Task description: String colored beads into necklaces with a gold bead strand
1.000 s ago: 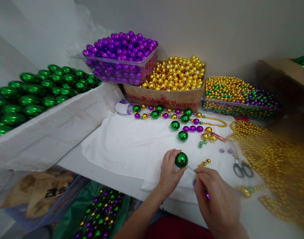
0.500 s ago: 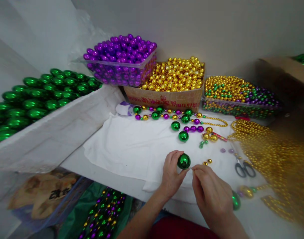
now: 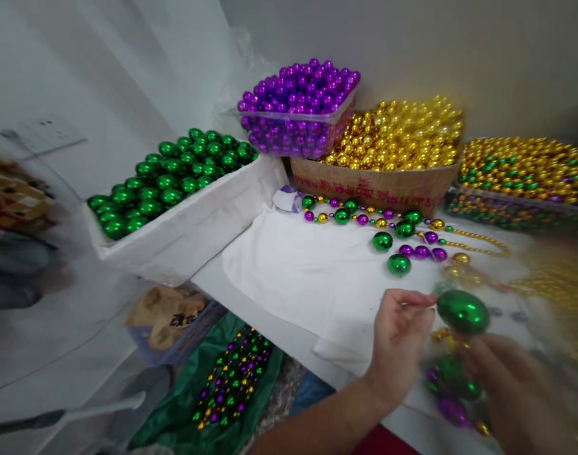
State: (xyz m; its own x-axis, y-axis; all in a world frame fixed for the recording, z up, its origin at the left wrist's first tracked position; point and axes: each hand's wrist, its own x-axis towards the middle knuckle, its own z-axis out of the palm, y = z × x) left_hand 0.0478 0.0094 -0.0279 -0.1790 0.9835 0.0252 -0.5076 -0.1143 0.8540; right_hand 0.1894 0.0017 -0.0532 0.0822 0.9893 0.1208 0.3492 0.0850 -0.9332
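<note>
A large shiny green ball (image 3: 463,311), smeared by motion, hangs just above the white cloth (image 3: 317,272). My left hand (image 3: 400,335) has its fingers curled, with the fingertips on the ball's left edge. My right hand (image 3: 520,388) is below and to the right of the ball and badly blurred; its fingers do not show clearly. A short strand of green and purple beads (image 3: 450,382) lies or hangs between the two hands. More strung and loose beads (image 3: 388,230) lie on the far part of the cloth.
A white box of green balls (image 3: 175,177) stands at the left, with a clear tub of purple balls (image 3: 298,101), a cardboard box of gold balls (image 3: 397,136) and a tray of mixed small beads (image 3: 520,170) along the wall. A green bag of bead strands (image 3: 232,379) sits below the table edge.
The view has swung to the left. The green ball has moved right, from my left palm out to its fingertips. My right hand has dropped lower and become blurred.
</note>
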